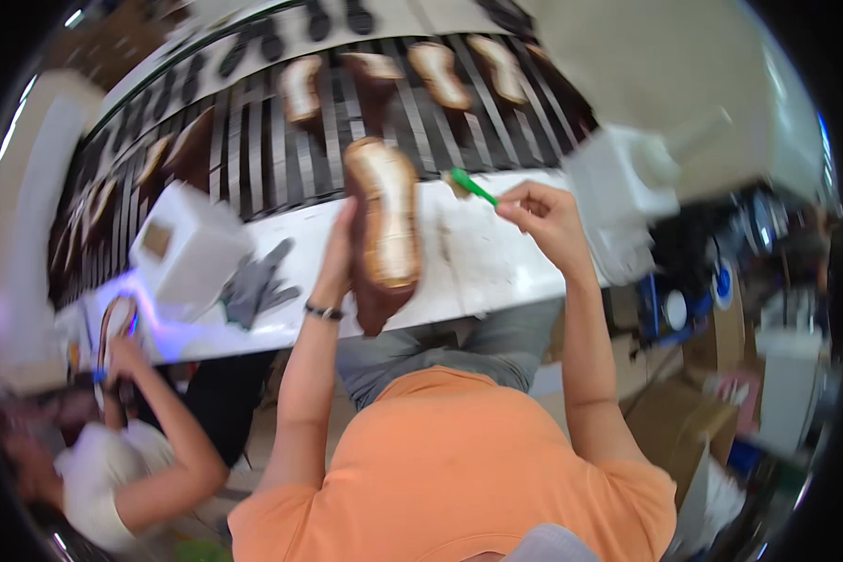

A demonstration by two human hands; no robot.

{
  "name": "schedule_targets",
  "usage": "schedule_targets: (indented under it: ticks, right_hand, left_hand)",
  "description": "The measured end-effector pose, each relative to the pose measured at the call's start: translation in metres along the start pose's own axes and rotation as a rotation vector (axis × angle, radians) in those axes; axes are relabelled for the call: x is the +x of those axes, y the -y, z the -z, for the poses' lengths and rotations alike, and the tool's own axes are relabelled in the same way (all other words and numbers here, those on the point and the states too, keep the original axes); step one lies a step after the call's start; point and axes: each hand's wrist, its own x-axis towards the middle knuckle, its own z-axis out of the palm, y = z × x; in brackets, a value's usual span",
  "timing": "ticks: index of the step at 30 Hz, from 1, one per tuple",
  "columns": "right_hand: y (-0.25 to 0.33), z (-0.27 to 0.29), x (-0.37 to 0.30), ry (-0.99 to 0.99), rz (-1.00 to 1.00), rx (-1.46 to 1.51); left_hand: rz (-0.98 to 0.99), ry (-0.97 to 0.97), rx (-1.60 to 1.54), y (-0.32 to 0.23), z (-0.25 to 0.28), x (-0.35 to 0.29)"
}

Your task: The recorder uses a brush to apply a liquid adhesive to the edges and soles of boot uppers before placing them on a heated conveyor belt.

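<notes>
My left hand (339,255) grips a brown shoe upper (384,225) by its side, its pale, tan-edged bottom turned up and its lower end pointing toward me. To the right, my right hand (551,223) pinches the end of a small green-handled brush (473,186) between thumb and fingers. The brush's head points up and left, and its tip is blurred. Brush and shoe upper are apart, both over the white table edge (482,262).
Beyond, a slatted conveyor (253,140) carries several brown uppers (440,75) and dark soles (244,47). A white jug (192,248) and grey glove (258,281) lie left; another white container (618,187) stands right. At the left, a co-worker's hand (126,358) holds a shoe piece.
</notes>
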Motion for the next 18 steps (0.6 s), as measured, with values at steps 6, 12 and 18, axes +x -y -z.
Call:
schedule_targets:
  ticks: [6,12,18]
  right_hand:
    - [-0.004,0.104,-0.120,-0.734,-0.325,-0.650]
    - [-0.044,0.141,-0.163,-0.831,-0.547,-0.902]
    - [-0.075,0.150,-0.145,-0.736,-0.562,-1.057]
  left_hand:
    - [0.239,0.041,-0.354,0.006,-0.012,-0.057]
    - [0.144,0.272,-0.260,0.006,-0.027,-0.061]
    - [0.079,0.294,-0.260,-0.004,-0.027,-0.067]
